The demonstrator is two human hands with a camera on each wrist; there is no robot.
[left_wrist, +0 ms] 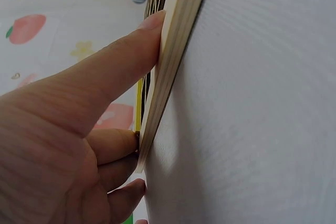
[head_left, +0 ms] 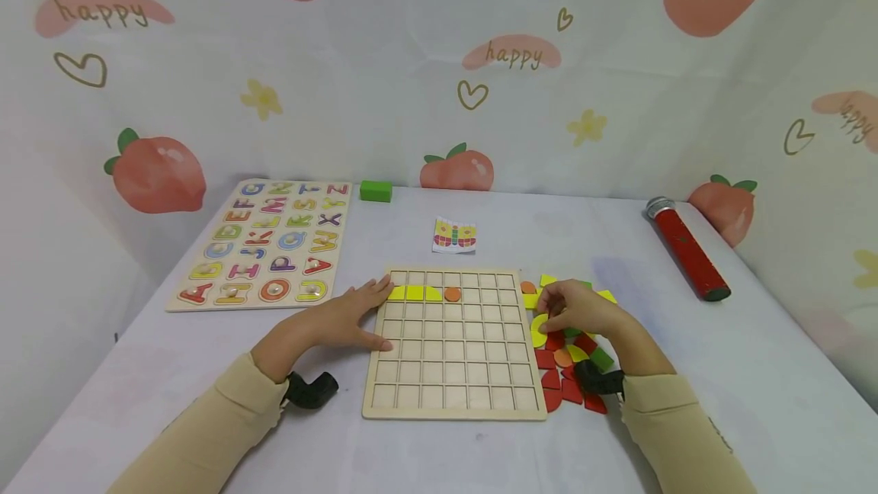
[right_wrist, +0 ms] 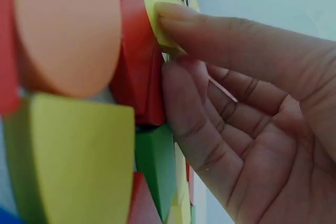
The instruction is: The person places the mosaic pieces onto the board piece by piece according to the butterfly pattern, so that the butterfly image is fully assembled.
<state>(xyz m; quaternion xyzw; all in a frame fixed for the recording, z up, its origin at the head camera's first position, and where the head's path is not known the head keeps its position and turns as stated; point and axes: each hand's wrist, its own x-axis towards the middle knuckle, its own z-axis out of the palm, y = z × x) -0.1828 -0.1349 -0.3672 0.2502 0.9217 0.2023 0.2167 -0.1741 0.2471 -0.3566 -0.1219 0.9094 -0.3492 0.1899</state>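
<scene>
Grid board: we see it flat on the table between the 2 hands, probably so that both reach its cells easily.
Left hand: fingers and thumb spread apart along the board's left edge, touching it; we take this as steadying it against sliding.
Right hand: thumb and index finger pinching 1 yellow curved piece by the board's right edge; we think fingertips suit so small a piece. Whether it is off the table, we cannot tell.
Filled cells: 3 yellow pieces from the left edge, then 1 orange disc, all in the 2nd row from far; the recesses presumably hold them straight.
Loose pieces: spread right of the board, under and around the right hand, likely for a short reach.
Picture card: beyond the board's far edge, where we suppose neither hand hides it.
Far left: letter board and green block.
Far right: red cylinder, well apart, seemingly out of the way.
</scene>
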